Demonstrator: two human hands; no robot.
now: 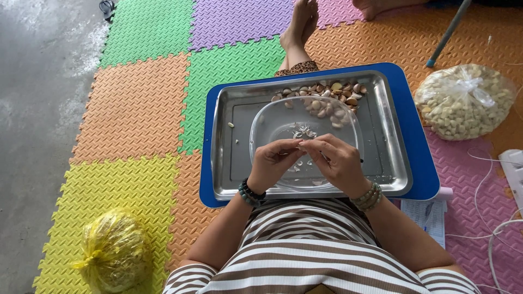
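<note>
Both hands, left hand (271,161) and right hand (338,160), pinch one garlic clove (300,144) over the clear bowl (272,122); best peeling low so skins drop inside.

A knotted clear bag of pale cloves (464,101) lies far right; a tied yellow bag (115,251) sits near left.

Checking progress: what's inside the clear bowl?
The bowl on the tray holds a few pale peel scraps. The left hand and right hand cover its near part.
</note>
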